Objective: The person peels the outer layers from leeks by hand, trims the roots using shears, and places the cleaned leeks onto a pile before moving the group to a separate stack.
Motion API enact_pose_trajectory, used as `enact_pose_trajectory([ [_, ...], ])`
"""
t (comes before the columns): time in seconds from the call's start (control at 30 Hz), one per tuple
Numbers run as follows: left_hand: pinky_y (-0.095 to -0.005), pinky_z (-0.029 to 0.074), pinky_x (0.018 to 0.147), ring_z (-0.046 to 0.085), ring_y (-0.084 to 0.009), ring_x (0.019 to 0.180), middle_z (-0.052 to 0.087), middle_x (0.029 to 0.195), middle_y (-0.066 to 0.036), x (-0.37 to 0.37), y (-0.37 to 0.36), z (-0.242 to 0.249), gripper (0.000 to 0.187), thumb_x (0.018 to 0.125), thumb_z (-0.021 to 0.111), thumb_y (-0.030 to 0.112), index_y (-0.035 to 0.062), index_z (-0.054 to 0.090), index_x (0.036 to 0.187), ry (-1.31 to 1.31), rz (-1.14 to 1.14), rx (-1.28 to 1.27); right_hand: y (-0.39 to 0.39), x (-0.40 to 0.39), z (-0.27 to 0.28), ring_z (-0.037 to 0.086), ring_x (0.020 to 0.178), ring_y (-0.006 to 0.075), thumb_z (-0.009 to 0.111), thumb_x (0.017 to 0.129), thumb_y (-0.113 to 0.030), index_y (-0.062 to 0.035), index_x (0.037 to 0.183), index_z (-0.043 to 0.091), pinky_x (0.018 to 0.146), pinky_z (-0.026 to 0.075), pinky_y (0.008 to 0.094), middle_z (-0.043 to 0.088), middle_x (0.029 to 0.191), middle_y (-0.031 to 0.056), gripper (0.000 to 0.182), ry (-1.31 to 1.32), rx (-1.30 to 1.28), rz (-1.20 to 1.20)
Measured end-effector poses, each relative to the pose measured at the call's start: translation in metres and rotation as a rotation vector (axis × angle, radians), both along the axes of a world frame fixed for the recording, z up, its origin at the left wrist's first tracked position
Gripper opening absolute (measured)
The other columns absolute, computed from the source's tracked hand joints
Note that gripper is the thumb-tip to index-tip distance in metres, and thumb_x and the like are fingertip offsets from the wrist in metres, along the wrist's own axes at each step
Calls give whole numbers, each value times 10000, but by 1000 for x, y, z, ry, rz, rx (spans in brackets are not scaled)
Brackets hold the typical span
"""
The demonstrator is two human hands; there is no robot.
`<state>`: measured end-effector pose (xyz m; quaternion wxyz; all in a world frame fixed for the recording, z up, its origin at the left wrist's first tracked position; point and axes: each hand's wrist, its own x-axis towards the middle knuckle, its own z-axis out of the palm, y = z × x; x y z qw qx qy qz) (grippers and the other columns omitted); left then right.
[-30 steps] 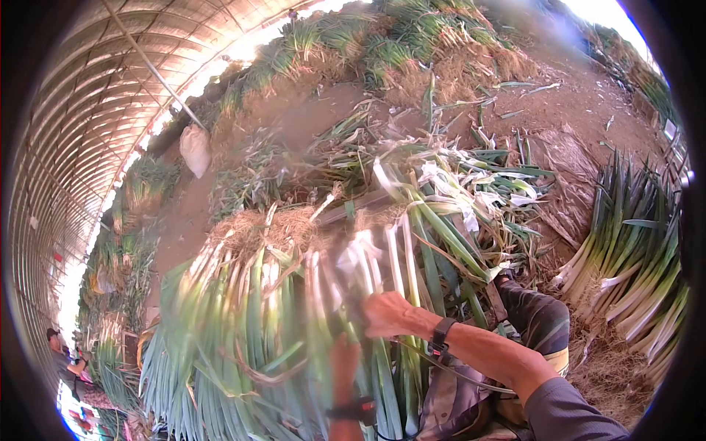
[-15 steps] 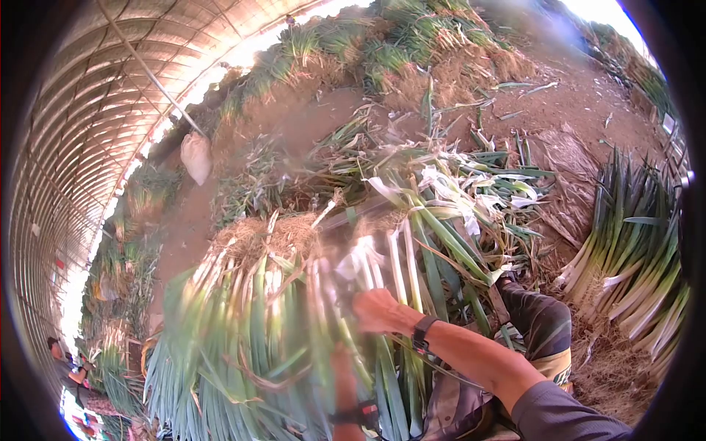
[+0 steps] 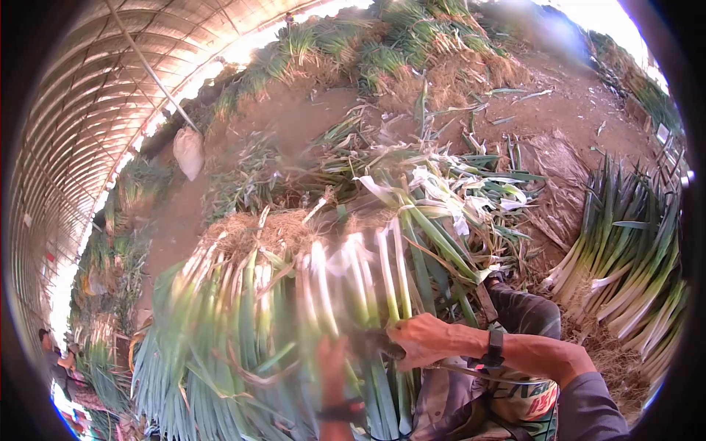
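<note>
A thick layer of long green onions [image 3: 257, 294] lies in front of me, roots away from me and green leaves towards me. My right hand [image 3: 423, 339], with a dark band at the wrist, is closed near the stalks at the right of the layer. A dark, blurred shape [image 3: 379, 342] shows at its fingertips; I cannot tell what it is. Below this hand, a thin hose or cord [image 3: 478, 373] runs off to the right. My left hand [image 3: 332, 360] is smeared by motion over the leaves left of the right hand, its fingers indistinct.
Stripped leaves and pale peelings [image 3: 448, 191] are heaped beyond the roots. Another pile of green onions [image 3: 625, 250] lies at the right. A pale bag [image 3: 189, 153] hangs from a pole. More bundles [image 3: 412, 44] lie at the back; another person [image 3: 62, 364] is at far left.
My right hand has moved down and to the right, from the pale stalks towards the greener part. My left hand has shifted slightly left. The view has shifted a little.
</note>
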<state>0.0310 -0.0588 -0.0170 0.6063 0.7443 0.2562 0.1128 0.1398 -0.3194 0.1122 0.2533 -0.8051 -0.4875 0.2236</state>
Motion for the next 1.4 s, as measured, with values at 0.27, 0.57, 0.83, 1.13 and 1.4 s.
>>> enact_pose_trajectory([
  [0.27, -294, 502, 622, 604, -111, 735, 670, 885, -31, 13, 15, -87, 299, 883, 739, 205, 5, 678, 1096, 119, -53, 212, -16, 7, -4, 677, 781, 440, 770, 713, -365, 62, 1080, 601, 682, 555, 511, 657, 876, 243, 588, -120, 48, -225],
  [0.57, -318, 507, 821, 634, -157, 890, 703, 1003, -104, 24, -14, -27, 559, 812, 789, 289, -75, 627, 1205, 138, -254, 140, -42, 3, -1, 676, 806, 420, 763, 705, -373, 58, 1064, 606, 722, 556, 501, 656, 912, 219, 582, -124, -62, -182],
  [0.83, -407, 490, 1009, 617, -342, 1208, 604, 1317, -313, 25, -40, -6, 891, 748, 803, 332, -145, 450, 1413, 164, -236, 272, -67, -3, 21, 666, 839, 419, 779, 709, -416, 28, 1105, 611, 745, 543, 487, 647, 909, 200, 618, -62, -88, -184],
  [1.13, -479, 479, 1029, 603, -436, 1218, 618, 1321, -272, 26, -64, -37, 708, 854, 765, 352, -13, 505, 1403, 291, -369, 311, -53, -9, 26, 664, 917, 402, 785, 705, -410, 34, 1190, 600, 789, 543, 477, 659, 952, 211, 683, -55, -32, -172],
  [1.4, -511, 478, 885, 602, -395, 1035, 636, 1062, -175, -16, -11, 14, 385, 860, 722, 284, 10, 605, 1103, 271, 80, 910, -13, -21, 10, 670, 799, 403, 750, 721, -385, 45, 1063, 591, 694, 549, 485, 646, 869, 213, 572, -53, 15, -6],
])
